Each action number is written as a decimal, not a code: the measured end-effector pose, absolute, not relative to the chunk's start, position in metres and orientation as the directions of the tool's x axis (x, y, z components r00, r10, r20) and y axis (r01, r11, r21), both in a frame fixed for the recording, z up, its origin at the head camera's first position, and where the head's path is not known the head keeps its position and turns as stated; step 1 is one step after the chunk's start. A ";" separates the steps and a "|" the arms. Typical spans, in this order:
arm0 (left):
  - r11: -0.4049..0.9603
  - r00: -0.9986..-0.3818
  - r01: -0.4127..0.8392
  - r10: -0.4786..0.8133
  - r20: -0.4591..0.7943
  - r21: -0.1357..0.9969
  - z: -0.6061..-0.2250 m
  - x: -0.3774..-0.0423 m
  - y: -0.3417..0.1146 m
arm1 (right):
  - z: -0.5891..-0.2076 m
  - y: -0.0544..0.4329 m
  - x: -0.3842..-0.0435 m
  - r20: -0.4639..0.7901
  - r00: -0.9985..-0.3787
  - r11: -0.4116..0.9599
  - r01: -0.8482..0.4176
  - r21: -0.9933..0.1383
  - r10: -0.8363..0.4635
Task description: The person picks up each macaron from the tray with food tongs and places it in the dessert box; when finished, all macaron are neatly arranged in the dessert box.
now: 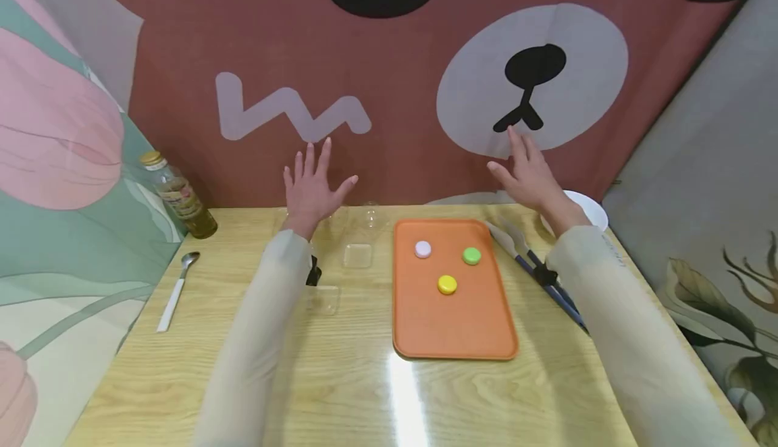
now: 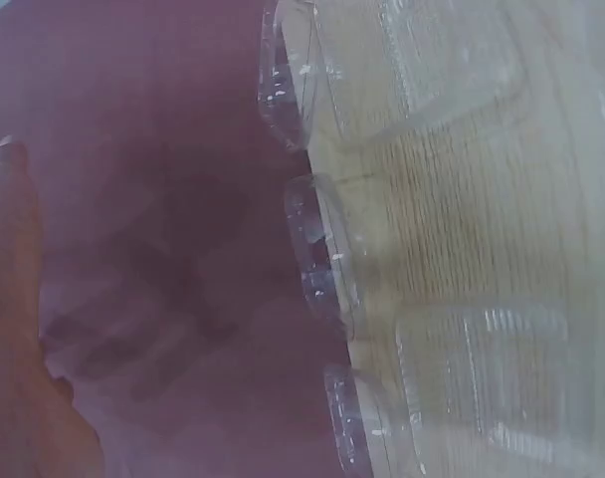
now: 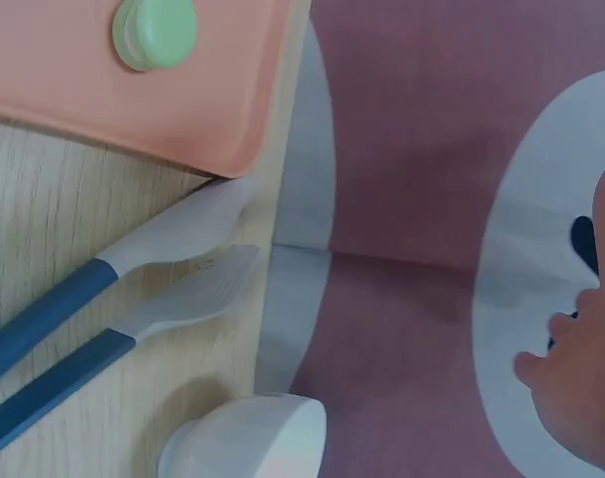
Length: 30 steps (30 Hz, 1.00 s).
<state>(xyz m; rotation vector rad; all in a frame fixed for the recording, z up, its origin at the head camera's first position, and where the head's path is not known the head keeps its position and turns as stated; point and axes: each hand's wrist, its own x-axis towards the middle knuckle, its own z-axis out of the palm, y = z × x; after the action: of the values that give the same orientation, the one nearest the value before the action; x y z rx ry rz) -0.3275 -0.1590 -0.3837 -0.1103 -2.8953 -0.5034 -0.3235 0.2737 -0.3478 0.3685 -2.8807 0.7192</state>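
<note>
At the left end of the table (image 1: pixel 140 393), a capped bottle (image 1: pixel 185 200) stands beyond a white-handled spoon (image 1: pixel 176 295). To the right, the person's left hand (image 1: pixel 311 194) is raised before the printed cloth (image 1: pixel 395 48); its fingers are straight, well spread and hold nothing. Clear plastic containers (image 1: pixel 357 256) sit below that hand and toward its thumb side; their edges barely stand out from the wood. Next comes an orange tray (image 1: pixel 450 332), bearing lilac (image 1: pixel 423 249), yellow (image 1: pixel 447 285) and green (image 1: pixel 471 256) macaron-like discs. Governing relation, as judged: the blue-handled utensils (image 1: pixel 501 238) lie on the table below the right hand (image 1: pixel 531 180), the nearer hand; their long axis slants from the tray's far right corner toward the near right. Both have pale heads: one smooth and blade-like, the other apparently tined. The right hand's fingers are extended, thumb apart, nothing held. A white bowl (image 1: pixel 589 211) sits rightmost, partly hidden by the right wrist.
</note>
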 end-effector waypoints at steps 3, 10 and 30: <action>0.938 -0.976 0.128 0.062 0.207 0.323 -0.382 -0.324 -0.168 | -0.344 0.279 -0.315 0.194 -0.956 0.805 -0.291 -0.517 -0.221; 0.903 -0.972 0.193 0.122 0.202 0.384 -0.380 -0.305 -0.182 | -0.344 0.289 -0.296 0.116 -0.966 0.807 -0.258 -0.532 -0.233; 0.844 -0.948 0.275 0.317 -0.013 0.461 -0.427 -0.264 -0.183 | -0.403 0.315 -0.237 -0.006 -0.971 0.814 -0.195 -0.548 -0.237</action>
<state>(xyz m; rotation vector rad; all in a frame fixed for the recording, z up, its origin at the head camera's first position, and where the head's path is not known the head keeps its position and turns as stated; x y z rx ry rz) -0.2641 -0.1829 -0.4273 -0.4987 -3.1011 -0.7539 -0.2365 0.3148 -0.4029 0.3657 -3.0621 0.9120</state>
